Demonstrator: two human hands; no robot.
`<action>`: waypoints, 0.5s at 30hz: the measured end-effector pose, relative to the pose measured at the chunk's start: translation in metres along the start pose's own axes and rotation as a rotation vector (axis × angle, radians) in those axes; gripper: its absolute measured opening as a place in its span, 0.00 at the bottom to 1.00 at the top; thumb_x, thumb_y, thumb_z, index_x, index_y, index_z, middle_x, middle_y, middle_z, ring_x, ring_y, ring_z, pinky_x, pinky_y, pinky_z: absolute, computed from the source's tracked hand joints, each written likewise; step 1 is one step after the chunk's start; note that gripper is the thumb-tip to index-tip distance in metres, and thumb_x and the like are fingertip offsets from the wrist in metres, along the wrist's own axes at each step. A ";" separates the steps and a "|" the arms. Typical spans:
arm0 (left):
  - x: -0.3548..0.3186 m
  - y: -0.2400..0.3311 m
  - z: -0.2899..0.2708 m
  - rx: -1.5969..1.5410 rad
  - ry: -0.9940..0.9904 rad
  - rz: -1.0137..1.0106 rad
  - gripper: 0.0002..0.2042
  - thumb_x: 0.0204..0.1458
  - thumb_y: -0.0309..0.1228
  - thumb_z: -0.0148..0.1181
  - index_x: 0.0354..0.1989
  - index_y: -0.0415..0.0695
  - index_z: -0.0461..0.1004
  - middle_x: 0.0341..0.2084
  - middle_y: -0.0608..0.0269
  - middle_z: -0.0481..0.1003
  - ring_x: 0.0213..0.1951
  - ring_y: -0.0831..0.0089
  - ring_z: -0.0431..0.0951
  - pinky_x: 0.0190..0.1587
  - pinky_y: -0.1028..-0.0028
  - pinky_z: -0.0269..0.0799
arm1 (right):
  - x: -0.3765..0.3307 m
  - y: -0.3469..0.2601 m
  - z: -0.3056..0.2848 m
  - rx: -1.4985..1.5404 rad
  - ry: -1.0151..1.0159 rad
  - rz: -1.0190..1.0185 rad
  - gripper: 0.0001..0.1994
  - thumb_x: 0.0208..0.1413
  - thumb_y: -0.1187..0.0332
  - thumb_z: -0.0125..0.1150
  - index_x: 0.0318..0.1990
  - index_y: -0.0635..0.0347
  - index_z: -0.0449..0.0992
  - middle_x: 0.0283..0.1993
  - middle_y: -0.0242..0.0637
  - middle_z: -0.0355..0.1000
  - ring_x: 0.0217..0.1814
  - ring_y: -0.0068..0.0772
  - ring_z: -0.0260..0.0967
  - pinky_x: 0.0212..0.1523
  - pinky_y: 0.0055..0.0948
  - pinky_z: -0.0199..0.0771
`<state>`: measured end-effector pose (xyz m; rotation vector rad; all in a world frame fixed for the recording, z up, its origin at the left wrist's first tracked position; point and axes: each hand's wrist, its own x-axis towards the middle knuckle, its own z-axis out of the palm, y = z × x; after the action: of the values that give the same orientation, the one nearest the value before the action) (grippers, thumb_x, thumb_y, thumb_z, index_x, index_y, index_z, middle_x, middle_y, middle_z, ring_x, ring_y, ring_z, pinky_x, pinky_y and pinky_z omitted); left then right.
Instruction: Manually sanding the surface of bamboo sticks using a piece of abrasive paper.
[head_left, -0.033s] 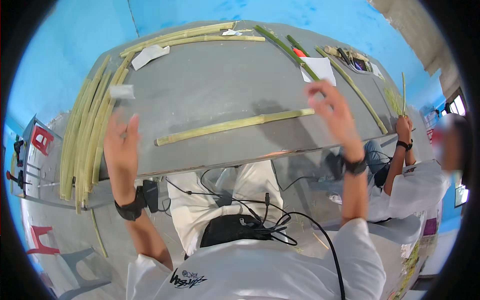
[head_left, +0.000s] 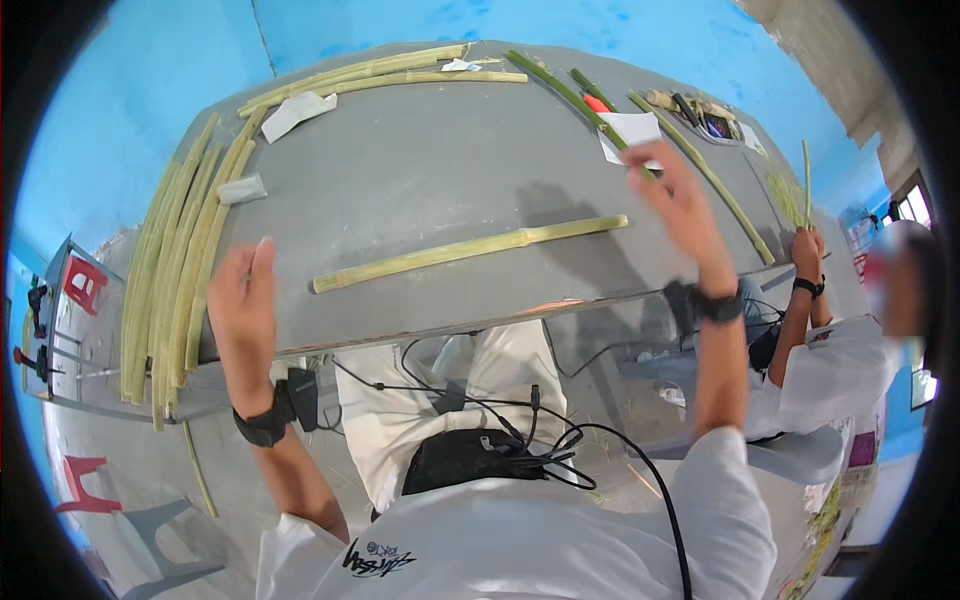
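Observation:
A pale peeled bamboo pole (head_left: 470,256) lies alone along the near side of the grey table (head_left: 400,150). Left of it, my left hand (head_left: 243,305) is raised above the table edge, empty, thumb up and fingers loosely bent. It is beside several pale bamboo poles (head_left: 172,270) laid lengthwise at the left. Against these rests a small white wrapped piece (head_left: 242,189), just beyond my fingertips. My right hand (head_left: 685,210) hovers beyond the single pole's right end, fingers apart and holding nothing visible. Its fingertips overlap a dark green bamboo stalk (head_left: 560,88) and white paper (head_left: 632,130) in view.
More pale poles (head_left: 370,70) line the far edge, with folded white paper (head_left: 297,115) near them. Another pole (head_left: 705,170) and a tray of tools (head_left: 715,125) are at the right. A co-worker (head_left: 835,370) holds a thin stalk. Black cables (head_left: 540,430) cross my lap.
The small white wrapped piece has come to rest against the left poles. My left hand has dropped slightly. My right hand has moved a little right, away from the single pole's end.

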<state>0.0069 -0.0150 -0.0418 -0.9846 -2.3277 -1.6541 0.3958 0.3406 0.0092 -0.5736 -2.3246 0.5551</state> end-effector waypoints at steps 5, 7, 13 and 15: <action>-0.019 -0.035 0.000 0.091 -0.153 -0.023 0.11 0.75 0.35 0.63 0.46 0.38 0.75 0.29 0.70 0.66 0.28 0.80 0.58 0.31 0.72 0.56 | 0.080 0.160 -0.054 -0.730 0.099 0.192 0.25 0.65 0.65 0.73 0.68 0.61 0.79 0.64 0.45 0.81 0.56 0.36 0.80 0.62 0.37 0.77; -0.026 -0.030 0.007 -0.001 -0.057 -0.014 0.10 0.74 0.33 0.64 0.45 0.38 0.76 0.28 0.68 0.68 0.28 0.80 0.60 0.31 0.71 0.58 | 0.093 0.190 -0.068 -0.405 -0.008 0.460 0.30 0.65 0.66 0.72 0.72 0.64 0.74 0.59 0.41 0.82 0.57 0.31 0.80 0.56 0.36 0.81; -0.028 0.002 0.014 -0.005 -0.030 0.081 0.07 0.69 0.30 0.67 0.43 0.40 0.79 0.28 0.63 0.75 0.27 0.76 0.69 0.32 0.69 0.66 | 0.114 0.195 -0.066 -0.166 -0.090 0.243 0.37 0.60 0.64 0.75 0.74 0.70 0.70 0.53 0.45 0.82 0.45 0.38 0.83 0.42 0.34 0.83; -0.029 0.006 0.015 0.101 -0.054 0.127 0.06 0.68 0.30 0.68 0.42 0.40 0.79 0.29 0.62 0.76 0.26 0.73 0.70 0.33 0.68 0.67 | 0.115 0.194 -0.057 -0.219 -0.037 0.231 0.39 0.59 0.63 0.76 0.74 0.74 0.67 0.50 0.46 0.81 0.50 0.40 0.83 0.47 0.38 0.85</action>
<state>0.0370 -0.0137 -0.0562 -1.1435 -2.3038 -1.4663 0.4057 0.5729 0.0038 -0.9511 -2.3859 0.4196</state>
